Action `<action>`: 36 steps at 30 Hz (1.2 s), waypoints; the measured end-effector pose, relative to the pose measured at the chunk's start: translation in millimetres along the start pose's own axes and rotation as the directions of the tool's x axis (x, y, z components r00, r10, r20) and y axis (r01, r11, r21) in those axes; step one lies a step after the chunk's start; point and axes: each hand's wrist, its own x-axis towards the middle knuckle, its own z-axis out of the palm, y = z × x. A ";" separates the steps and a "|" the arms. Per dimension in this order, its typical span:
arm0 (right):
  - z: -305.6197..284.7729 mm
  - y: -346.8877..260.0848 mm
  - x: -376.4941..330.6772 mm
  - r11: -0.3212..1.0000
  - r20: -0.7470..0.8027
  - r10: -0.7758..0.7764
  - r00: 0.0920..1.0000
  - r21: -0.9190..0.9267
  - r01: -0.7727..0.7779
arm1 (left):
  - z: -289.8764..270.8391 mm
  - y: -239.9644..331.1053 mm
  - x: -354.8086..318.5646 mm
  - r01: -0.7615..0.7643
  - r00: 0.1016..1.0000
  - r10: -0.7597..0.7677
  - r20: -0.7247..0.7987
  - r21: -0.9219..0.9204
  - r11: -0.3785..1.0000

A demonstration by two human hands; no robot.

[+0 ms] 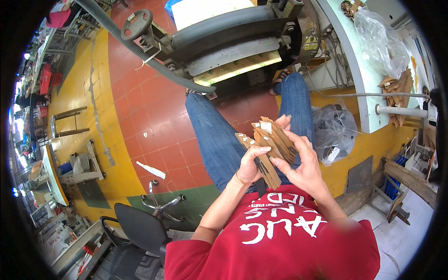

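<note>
My left grip (250,169) and right grip (302,164) both pinch the flat brown pieces (276,143), 1 from each side, above my blue jeans (211,133), likely to stop them sliding.

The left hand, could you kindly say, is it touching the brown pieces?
Touching: the head view shows the left hand with its thumb laid against the brown pieces.

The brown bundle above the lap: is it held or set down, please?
Held: the left hand and right hand clasp the bundle.
</note>
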 end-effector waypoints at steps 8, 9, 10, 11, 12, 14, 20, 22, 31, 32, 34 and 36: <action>3.0 14.6 -7.3 0.982 -0.003 0.138 0.990 0.128 -0.136 | 9.7 -3.1 -3.5 -0.024 0.992 0.032 -0.122 0.068 0.997; 4.2 15.3 -7.7 0.973 -0.013 0.151 0.988 0.178 -0.146 | 10.9 -3.8 -2.8 -0.031 0.988 0.051 -0.148 0.134 0.991; 5.0 15.8 -8.0 0.964 -0.022 0.159 0.987 0.218 -0.150 | 11.0 -4.1 -1.8 -0.050 0.984 0.081 -0.157 0.195 0.980; 5.5 16.2 -7.7 0.954 -0.031 0.167 0.986 0.259 -0.153 | 10.4 -4.1 -0.8 -0.034 0.983 0.081 -0.163 0.274 0.961; 6.3 15.9 -7.5 0.941 -0.039 0.175 0.984 0.300 -0.156 | 8.2 -2.9 -0.2 -0.030 0.984 0.088 -0.152 0.349 0.937; 5.2 14.9 -6.2 0.942 -0.077 0.184 0.980 0.300 -0.154 | 3.2 -1.5 1.1 -0.019 0.992 0.063 -0.113 0.354 0.935; -5.2 3.5 -4.1 0.980 -0.132 -0.066 0.989 -0.194 0.039 | -7.0 -5.1 2.6 0.016 0.997 -0.005 -0.077 0.149 0.989; -1.1 -2.1 -4.3 0.961 -0.106 -0.071 0.992 -0.273 0.040 | -6.3 -11.0 2.5 -0.014 0.998 0.016 -0.054 0.027 1.000; -3.1 -20.5 -13.2 0.932 0.216 -0.177 0.960 -0.278 0.234 | -28.0 -15.0 -1.6 0.025 0.997 -0.006 0.083 -0.239 0.971; -5.1 -23.3 -12.5 0.942 0.207 -0.177 0.962 -0.249 0.227 | -30.0 -15.5 -3.7 0.021 0.999 -0.012 0.040 -0.226 0.974; -11.4 -29.7 -10.7 0.954 0.194 -0.192 0.962 -0.195 0.230 | -34.0 -16.8 -5.5 0.021 0.999 -0.012 0.043 -0.206 0.978; -23.6 -33.8 -7.6 0.956 0.175 -0.231 0.957 -0.142 0.256 | -38.6 -17.6 -4.2 0.025 0.991 0.003 0.133 -0.208 0.978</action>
